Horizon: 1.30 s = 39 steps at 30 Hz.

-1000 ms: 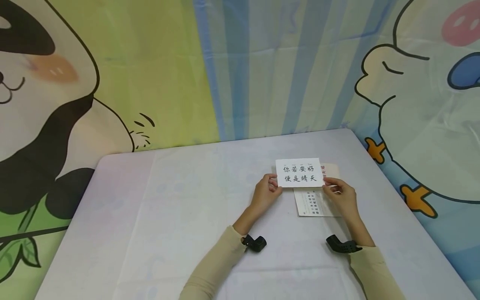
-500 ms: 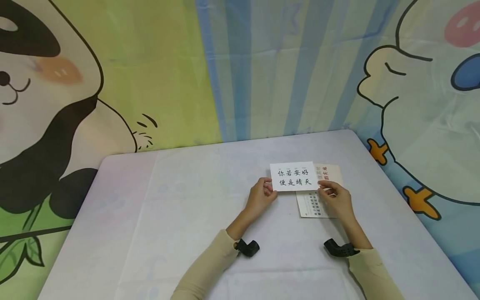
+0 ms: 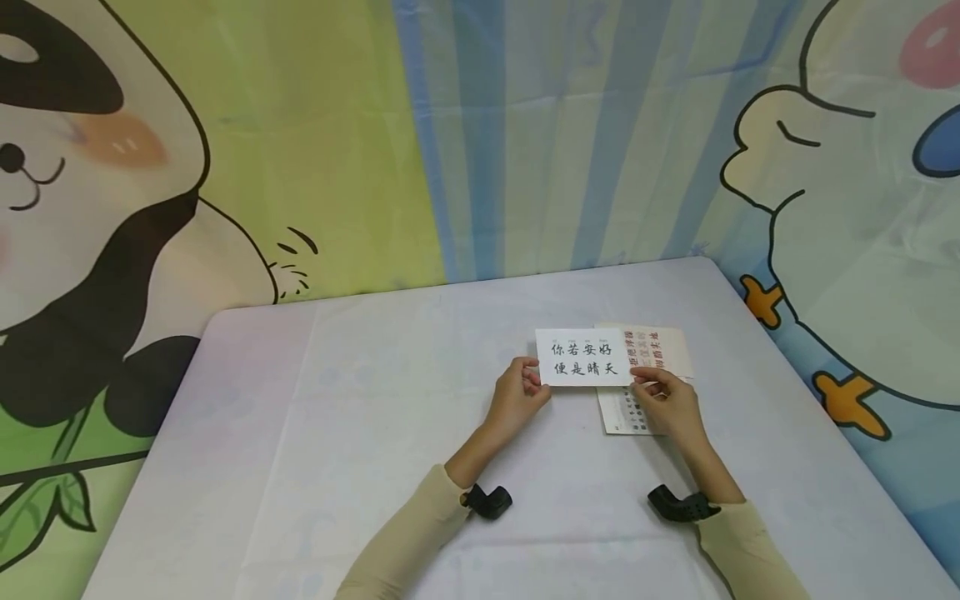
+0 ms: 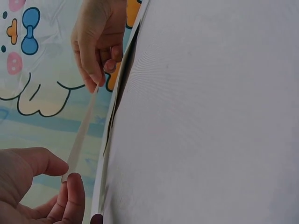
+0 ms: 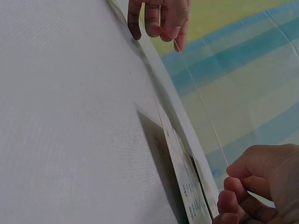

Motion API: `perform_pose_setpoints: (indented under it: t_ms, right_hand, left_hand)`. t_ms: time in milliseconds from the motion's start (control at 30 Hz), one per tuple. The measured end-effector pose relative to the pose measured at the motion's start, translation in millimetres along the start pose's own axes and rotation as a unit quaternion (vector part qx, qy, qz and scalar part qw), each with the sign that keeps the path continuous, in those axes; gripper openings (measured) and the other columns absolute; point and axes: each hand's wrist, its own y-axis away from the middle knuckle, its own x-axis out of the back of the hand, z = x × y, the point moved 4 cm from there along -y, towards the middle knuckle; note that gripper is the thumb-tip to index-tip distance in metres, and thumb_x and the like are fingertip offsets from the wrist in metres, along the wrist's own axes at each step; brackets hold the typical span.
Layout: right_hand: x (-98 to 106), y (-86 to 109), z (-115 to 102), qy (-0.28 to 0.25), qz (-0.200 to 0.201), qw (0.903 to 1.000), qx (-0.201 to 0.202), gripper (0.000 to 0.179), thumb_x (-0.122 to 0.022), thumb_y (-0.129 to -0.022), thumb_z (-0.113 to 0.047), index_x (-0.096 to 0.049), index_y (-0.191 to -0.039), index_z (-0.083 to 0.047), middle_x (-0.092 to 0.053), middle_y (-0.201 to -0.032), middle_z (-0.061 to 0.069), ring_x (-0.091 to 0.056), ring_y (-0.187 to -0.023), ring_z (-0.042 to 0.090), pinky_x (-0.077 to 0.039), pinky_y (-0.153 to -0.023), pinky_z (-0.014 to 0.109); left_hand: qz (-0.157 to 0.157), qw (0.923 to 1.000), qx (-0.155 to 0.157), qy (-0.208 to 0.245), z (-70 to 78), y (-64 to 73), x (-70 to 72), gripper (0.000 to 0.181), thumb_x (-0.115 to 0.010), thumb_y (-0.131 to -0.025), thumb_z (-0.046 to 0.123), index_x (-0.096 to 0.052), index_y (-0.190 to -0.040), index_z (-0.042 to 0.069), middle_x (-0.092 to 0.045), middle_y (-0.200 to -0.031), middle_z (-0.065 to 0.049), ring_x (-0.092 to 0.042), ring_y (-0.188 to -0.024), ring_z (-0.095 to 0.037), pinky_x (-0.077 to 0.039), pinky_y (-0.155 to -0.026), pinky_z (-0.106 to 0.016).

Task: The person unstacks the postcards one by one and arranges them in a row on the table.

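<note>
A white card (image 3: 583,358) with two lines of black handwritten-style characters is held up above the table, its printed face toward the head camera. My left hand (image 3: 517,396) pinches its lower left corner between thumb and fingers. At the lower right corner my right hand (image 3: 670,407) pinches it the same way. Both wrist views show the card nearly edge-on, a pale strip (image 4: 83,133) in the left one and a thin line in the right one. Behind and below it lie other cards, one with red characters (image 3: 660,346) and one with small black characters (image 3: 621,412), partly covered.
The cards on the table (image 3: 360,433) stand slightly raised at one edge in the right wrist view, casting a shadow (image 5: 159,158). A cartoon-printed cloth (image 3: 315,150) hangs behind the table's far edge. Black wrist cameras (image 3: 487,502) sit on both wrists.
Both hands have carried the held card a little left and down in the head view. More of the red-lettered card shows to its right.
</note>
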Motion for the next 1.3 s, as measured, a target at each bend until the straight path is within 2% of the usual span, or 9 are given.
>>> perform_pose_setpoints:
  t_ms: [267,500,667,900,1133,1300]
  right_hand:
    - [-3.9,5.2,0.6,0.013,-0.010,0.9997,-0.018,0.027,-0.066,-0.091,-0.006,-0.067,-0.116,0.004,-0.066,-0.100,0.020,-0.052,-0.074,0.001,-0.044,-0.063,0.012]
    - [-5.1,7.9,-2.8,0.002,-0.007,0.9999,-0.009,0.028,-0.068,-0.092,-0.015,-0.068,-0.114,0.004,-0.066,-0.099,0.020,-0.053,-0.072,0.001,-0.044,-0.062,0.012]
    - [-7.2,9.3,-5.1,-0.014,-0.017,0.9997,-0.002,0.027,-0.069,-0.091,-0.011,-0.068,-0.112,0.005,-0.067,-0.096,0.020,-0.054,-0.070,0.000,-0.046,-0.060,0.012]
    - [-10.6,11.4,-6.7,-0.025,-0.032,0.9991,-0.013,0.027,-0.069,-0.090,-0.009,-0.068,-0.113,0.004,-0.067,-0.096,0.016,-0.054,-0.069,0.001,-0.047,-0.058,0.014]
    - [-14.8,14.6,-10.6,-0.044,-0.045,0.9980,-0.001,0.026,-0.069,-0.089,-0.006,-0.067,-0.112,0.007,-0.066,-0.095,0.021,-0.054,-0.067,0.001,-0.045,-0.055,0.015]
    - [-17.6,17.2,-13.3,-0.042,-0.050,0.9978,0.001,0.025,-0.069,-0.088,-0.005,-0.068,-0.111,0.007,-0.067,-0.092,0.018,-0.054,-0.066,0.000,-0.045,-0.054,0.015]
  left_hand:
    - [-0.011,0.9999,0.010,-0.001,-1.7,6.2,5.5,0.042,-0.067,-0.080,-0.003,-0.054,-0.120,-0.005,-0.057,-0.087,-0.005,-0.052,-0.072,-0.007,-0.046,-0.067,-0.016]
    - [-0.013,0.9999,0.008,-0.007,-3.2,9.8,10.0,0.041,-0.067,-0.081,-0.001,-0.054,-0.119,-0.006,-0.057,-0.086,-0.005,-0.053,-0.072,-0.007,-0.047,-0.066,-0.016]
    - [-0.016,0.9998,0.007,-0.008,-4.0,13.0,16.1,0.041,-0.068,-0.082,-0.001,-0.054,-0.120,-0.005,-0.058,-0.087,-0.006,-0.054,-0.072,-0.009,-0.047,-0.066,-0.016]
    - [-0.018,0.9998,0.004,-0.003,-4.8,17.1,22.6,0.041,-0.068,-0.081,-0.002,-0.053,-0.120,-0.006,-0.058,-0.088,-0.008,-0.054,-0.072,-0.008,-0.046,-0.065,-0.016]
    - [-0.016,0.9998,0.002,-0.007,-8.8,22.6,28.1,0.041,-0.068,-0.081,-0.002,-0.054,-0.119,-0.006,-0.058,-0.087,-0.007,-0.054,-0.073,-0.009,-0.047,-0.066,-0.016]
    - [-0.017,0.9997,-0.003,-0.016,-9.6,26.6,32.4,0.041,-0.068,-0.081,-0.002,-0.054,-0.119,-0.006,-0.058,-0.088,-0.007,-0.054,-0.074,-0.009,-0.047,-0.067,-0.017]
